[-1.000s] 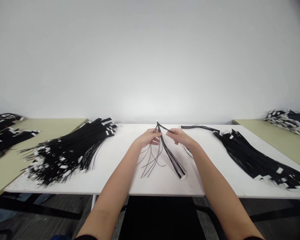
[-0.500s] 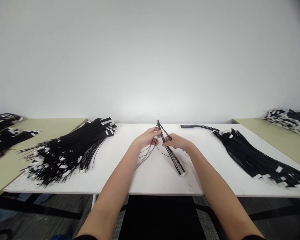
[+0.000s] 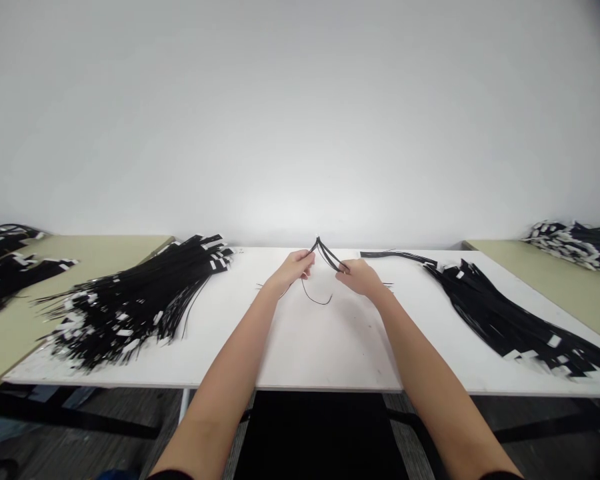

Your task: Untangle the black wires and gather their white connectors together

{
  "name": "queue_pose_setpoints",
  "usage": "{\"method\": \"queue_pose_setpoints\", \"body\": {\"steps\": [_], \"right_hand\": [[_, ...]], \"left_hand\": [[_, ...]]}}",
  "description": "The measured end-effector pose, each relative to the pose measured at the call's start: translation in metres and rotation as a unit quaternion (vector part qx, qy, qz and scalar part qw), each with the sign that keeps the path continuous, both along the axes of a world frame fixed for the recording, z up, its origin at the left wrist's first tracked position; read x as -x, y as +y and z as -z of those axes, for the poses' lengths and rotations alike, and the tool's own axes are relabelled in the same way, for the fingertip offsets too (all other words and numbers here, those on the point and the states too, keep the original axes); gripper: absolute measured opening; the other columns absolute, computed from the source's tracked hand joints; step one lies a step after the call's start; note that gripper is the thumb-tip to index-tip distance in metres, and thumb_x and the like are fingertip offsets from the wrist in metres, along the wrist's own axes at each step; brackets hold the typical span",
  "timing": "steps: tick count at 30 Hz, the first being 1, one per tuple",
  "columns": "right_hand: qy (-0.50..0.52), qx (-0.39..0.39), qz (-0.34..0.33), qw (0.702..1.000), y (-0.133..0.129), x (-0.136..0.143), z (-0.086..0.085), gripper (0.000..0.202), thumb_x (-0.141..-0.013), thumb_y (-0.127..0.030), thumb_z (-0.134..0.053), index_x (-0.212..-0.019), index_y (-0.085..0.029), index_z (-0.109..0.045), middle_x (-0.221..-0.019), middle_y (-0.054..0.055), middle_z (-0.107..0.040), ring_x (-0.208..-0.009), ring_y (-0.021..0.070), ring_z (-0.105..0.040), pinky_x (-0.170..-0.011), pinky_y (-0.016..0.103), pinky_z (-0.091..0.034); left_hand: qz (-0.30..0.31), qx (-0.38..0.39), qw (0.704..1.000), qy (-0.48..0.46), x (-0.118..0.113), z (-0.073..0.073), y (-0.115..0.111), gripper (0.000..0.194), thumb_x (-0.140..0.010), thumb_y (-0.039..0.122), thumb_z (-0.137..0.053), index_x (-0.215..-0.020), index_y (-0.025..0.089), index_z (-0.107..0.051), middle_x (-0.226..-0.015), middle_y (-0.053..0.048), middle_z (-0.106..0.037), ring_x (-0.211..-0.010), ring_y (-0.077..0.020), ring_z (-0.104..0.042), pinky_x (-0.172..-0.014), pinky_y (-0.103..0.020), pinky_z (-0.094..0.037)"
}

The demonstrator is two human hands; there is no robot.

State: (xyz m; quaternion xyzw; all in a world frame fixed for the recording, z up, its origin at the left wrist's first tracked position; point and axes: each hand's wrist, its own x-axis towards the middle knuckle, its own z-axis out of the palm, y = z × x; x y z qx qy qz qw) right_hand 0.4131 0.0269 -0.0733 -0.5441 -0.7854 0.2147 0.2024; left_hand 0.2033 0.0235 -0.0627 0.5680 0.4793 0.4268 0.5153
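Between my hands a black wire harness (image 3: pixel 327 252) is spread into an upside-down V, its joined end with a small white tip pointing away from me. My left hand (image 3: pixel 294 267) is closed round the left strands. Around the right strands my right hand (image 3: pixel 356 276) is closed too. One loose wire (image 3: pixel 316 302) curls down from my left hand over the white table (image 3: pixel 325 360). Thin wire ends stick out past both hands; the rest of the strands is hidden behind my hands and forearms.
A big pile of black wire harnesses (image 3: pixel 145 293) with white connectors lies left on the table. Another bundle (image 3: pixel 510 313) lies right, with a single harness (image 3: pixel 397 254) near its far end. More bundles rest on the yellowish side tables (image 3: pixel 115 248). A wall (image 3: pixel 300 120) stands behind.
My hands have moved apart, pulling the strands into two groups. The white-ended strands that hung toward me between my hands no longer show there.
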Motion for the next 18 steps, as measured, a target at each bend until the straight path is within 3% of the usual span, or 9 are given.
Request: {"method": "queue_pose_setpoints", "body": {"steps": [4,10,15,18], "right_hand": [[-0.003,0.005,-0.032,0.999,-0.001,0.002,0.002,0.025,-0.091,-0.036,-0.055,-0.082,-0.013,-0.057,-0.073,-0.001,-0.055,-0.061,0.0090,-0.050,-0.058,0.024,-0.044],[0.020,0.023,-0.061,0.998,-0.003,0.003,0.003,0.028,-0.091,-0.038,-0.054,-0.077,-0.014,-0.055,-0.069,-0.003,-0.051,-0.057,0.0079,-0.045,-0.054,0.022,-0.040],[0.052,0.041,-0.070,0.995,-0.007,0.002,-0.001,0.032,-0.089,-0.040,-0.055,-0.069,-0.016,-0.048,-0.063,-0.005,-0.043,-0.052,0.0070,-0.036,-0.050,0.021,-0.032],[0.074,0.054,-0.073,0.993,-0.010,0.001,-0.005,0.040,-0.085,-0.045,-0.056,-0.062,-0.017,-0.039,-0.059,-0.006,-0.034,-0.050,0.0067,-0.027,-0.048,0.021,-0.025]], "left_hand": [[0.001,-0.010,1.000,-0.025,-0.005,-0.001,-0.001,0.029,-0.080,0.043,-0.062,-0.091,0.017,-0.055,-0.074,0.001,-0.051,-0.046,-0.0043,-0.047,-0.046,-0.019,-0.036],[-0.043,-0.026,0.998,-0.026,-0.006,-0.009,-0.005,0.031,-0.077,0.044,-0.067,-0.092,0.018,-0.059,-0.050,0.009,-0.027,-0.038,-0.0034,-0.024,-0.039,-0.019,-0.018],[-0.057,-0.027,0.998,-0.030,-0.005,-0.009,-0.005,0.028,-0.076,0.042,-0.068,-0.080,0.017,-0.057,-0.051,0.008,-0.028,-0.040,-0.0036,-0.027,-0.041,-0.018,-0.022],[-0.038,-0.013,0.998,-0.038,-0.006,-0.008,-0.005,0.033,-0.078,0.045,-0.065,-0.074,0.016,-0.051,-0.059,0.004,-0.041,-0.049,-0.0056,-0.044,-0.047,-0.018,-0.036]]}}
